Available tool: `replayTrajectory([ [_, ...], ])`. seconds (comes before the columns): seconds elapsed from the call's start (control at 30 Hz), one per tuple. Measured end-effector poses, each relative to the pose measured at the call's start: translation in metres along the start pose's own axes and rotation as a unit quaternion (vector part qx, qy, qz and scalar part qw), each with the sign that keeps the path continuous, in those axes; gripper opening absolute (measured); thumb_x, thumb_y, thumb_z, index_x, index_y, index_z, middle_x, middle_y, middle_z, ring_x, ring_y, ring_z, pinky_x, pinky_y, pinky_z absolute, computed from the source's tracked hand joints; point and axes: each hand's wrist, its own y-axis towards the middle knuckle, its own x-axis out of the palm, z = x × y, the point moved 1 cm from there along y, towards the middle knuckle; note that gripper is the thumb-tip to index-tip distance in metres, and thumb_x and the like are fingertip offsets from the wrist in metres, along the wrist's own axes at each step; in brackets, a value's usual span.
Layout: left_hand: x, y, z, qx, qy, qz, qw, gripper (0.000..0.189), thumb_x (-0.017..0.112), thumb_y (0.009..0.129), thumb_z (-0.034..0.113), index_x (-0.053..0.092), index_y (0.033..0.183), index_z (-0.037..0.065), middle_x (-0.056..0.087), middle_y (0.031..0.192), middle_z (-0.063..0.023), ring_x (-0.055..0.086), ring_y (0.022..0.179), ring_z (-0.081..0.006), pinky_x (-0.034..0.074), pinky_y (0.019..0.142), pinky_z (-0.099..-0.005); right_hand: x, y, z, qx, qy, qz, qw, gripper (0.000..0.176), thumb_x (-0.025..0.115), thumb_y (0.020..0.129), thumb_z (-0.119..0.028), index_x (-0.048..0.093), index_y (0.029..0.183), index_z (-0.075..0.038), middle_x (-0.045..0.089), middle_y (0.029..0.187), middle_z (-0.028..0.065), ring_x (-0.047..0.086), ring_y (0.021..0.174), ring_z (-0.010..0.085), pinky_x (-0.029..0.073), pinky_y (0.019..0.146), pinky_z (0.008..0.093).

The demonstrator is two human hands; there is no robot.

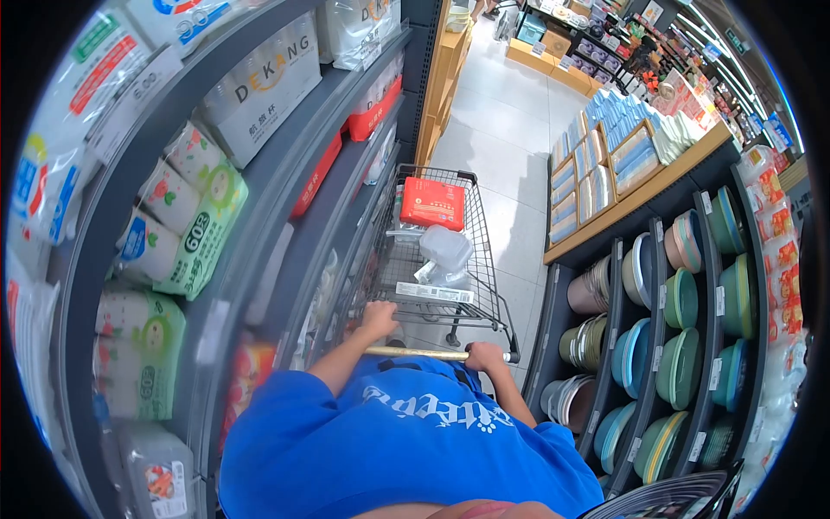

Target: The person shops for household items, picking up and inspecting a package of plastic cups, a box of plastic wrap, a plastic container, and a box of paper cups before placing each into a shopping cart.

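Note:
A wire shopping cart stands in front of me in the aisle. My right hand is wrapped around the right end of its pale handle bar. Just past the bar's left end, by the cart's rear left corner, my left hand has its fingers curled; what lies under them is hidden. Inside the basket are a red package, a clear plastic container and a long white box with printing on it.
Close on the left, shelves hold wrapped paper cups and a DEKANG pack. Stacked plastic basins fill the right shelf, with folded towels in wooden bins beyond. Tiled floor runs ahead between the shelves.

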Motion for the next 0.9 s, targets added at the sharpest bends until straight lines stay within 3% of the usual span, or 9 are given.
replayTrajectory([
  [0.13, 0.001, -0.035, 0.011, -0.053, -0.028, 0.037, 0.998, 0.049, 0.081, 0.077, 0.031, 0.062, 0.117, 0.010, 0.058, 0.124, -0.0113, 0.052, 0.122, -0.0321, 0.044, 0.096, -0.0489, 0.005, -0.019, -0.006, -0.017, -0.009, 0.018, 1.000, 0.030, 0.058, 0.081, -0.026, 0.076, 0.104, -0.017, 0.074, 0.102, 0.0153, 0.071, 0.098, 0.0348, 0.057, 0.083, 0.0471],
  [0.17, 0.000, -0.042, 0.013, -0.052, 0.001, 0.011, 0.999, 0.058, 0.079, 0.079, 0.031, 0.056, 0.128, 0.009, 0.053, 0.129, -0.0126, 0.048, 0.128, -0.0321, 0.042, 0.100, -0.0490, 0.009, -0.023, -0.008, -0.016, -0.011, 0.028, 0.999, 0.031, 0.058, 0.081, -0.027, 0.076, 0.104, -0.017, 0.075, 0.101, 0.0156, 0.072, 0.097, 0.0350, 0.057, 0.082, 0.0473],
  [0.3, 0.009, -0.061, 0.013, -0.077, 0.004, 0.032, 0.997, 0.075, 0.080, 0.080, 0.032, 0.046, 0.143, 0.010, 0.045, 0.140, -0.0173, 0.045, 0.132, -0.0379, 0.040, 0.106, -0.0517, 0.029, -0.036, -0.013, -0.041, -0.010, 0.104, 0.994, 0.026, 0.058, 0.082, -0.026, 0.075, 0.097, -0.014, 0.074, 0.091, 0.0163, 0.072, 0.088, 0.0363, 0.057, 0.075, 0.0482],
  [0.43, 0.006, -0.089, 0.023, -0.134, -0.024, 0.076, 0.988, 0.081, 0.079, 0.081, 0.029, 0.038, 0.147, 0.006, 0.034, 0.150, -0.0231, 0.045, 0.132, -0.0442, 0.045, 0.104, -0.0538, 0.043, -0.042, -0.018, -0.061, -0.021, 0.147, 0.987, 0.025, 0.058, 0.082, -0.025, 0.075, 0.095, -0.013, 0.074, 0.087, 0.0160, 0.072, 0.083, 0.0365, 0.058, 0.071, 0.0482],
  [0.53, -0.003, -0.107, 0.033, -0.154, -0.024, 0.057, 0.986, 0.080, 0.078, 0.081, 0.026, 0.037, 0.145, 0.003, 0.029, 0.153, -0.0249, 0.047, 0.131, -0.0450, 0.048, 0.100, -0.0536, 0.046, -0.046, -0.024, -0.061, -0.017, 0.151, 0.987, 0.025, 0.058, 0.081, -0.025, 0.075, 0.095, -0.012, 0.074, 0.088, 0.0166, 0.073, 0.083, 0.0370, 0.058, 0.072, 0.0483],
  [0.57, -0.006, -0.115, 0.037, -0.153, 0.003, 0.061, 0.986, 0.063, 0.072, 0.086, 0.030, 0.047, 0.137, 0.002, 0.046, 0.144, -0.0260, 0.056, 0.122, -0.0430, 0.048, 0.097, -0.0538, 0.049, -0.048, -0.025, -0.060, -0.013, 0.164, 0.985, 0.025, 0.059, 0.081, -0.024, 0.075, 0.094, -0.012, 0.074, 0.088, 0.0169, 0.073, 0.082, 0.0374, 0.058, 0.072, 0.0484],
  [0.67, -0.004, -0.123, 0.031, -0.171, 0.022, -0.029, 0.985, 0.046, 0.062, 0.092, 0.038, 0.060, 0.122, 0.003, 0.066, 0.119, -0.0231, 0.065, 0.109, -0.0408, 0.049, 0.095, -0.0540, 0.043, -0.060, -0.036, -0.044, -0.011, 0.138, 0.989, 0.025, 0.060, 0.081, -0.023, 0.076, 0.096, -0.011, 0.075, 0.094, 0.0167, 0.073, 0.088, 0.0366, 0.058, 0.077, 0.0474],
  [0.77, 0.002, -0.137, 0.028, -0.149, 0.052, 0.029, 0.987, 0.044, 0.053, 0.096, 0.043, 0.068, 0.108, 0.004, 0.073, 0.100, -0.0203, 0.069, 0.099, -0.0398, 0.050, 0.092, -0.0535, 0.049, -0.066, -0.040, -0.044, -0.012, 0.133, 0.990, 0.027, 0.060, 0.080, -0.023, 0.076, 0.098, -0.011, 0.075, 0.095, 0.0167, 0.074, 0.089, 0.0364, 0.058, 0.078, 0.0465],
  [0.9, -0.001, -0.153, 0.030, -0.155, 0.052, -0.015, 0.986, 0.047, 0.052, 0.097, 0.045, 0.069, 0.107, 0.003, 0.073, 0.103, -0.0217, 0.070, 0.098, -0.0399, 0.053, 0.088, -0.0515, 0.058, -0.081, -0.045, -0.039, -0.018, 0.126, 0.991, 0.027, 0.060, 0.080, -0.024, 0.077, 0.097, -0.011, 0.075, 0.093, 0.0165, 0.074, 0.088, 0.0352, 0.058, 0.077, 0.0454],
])
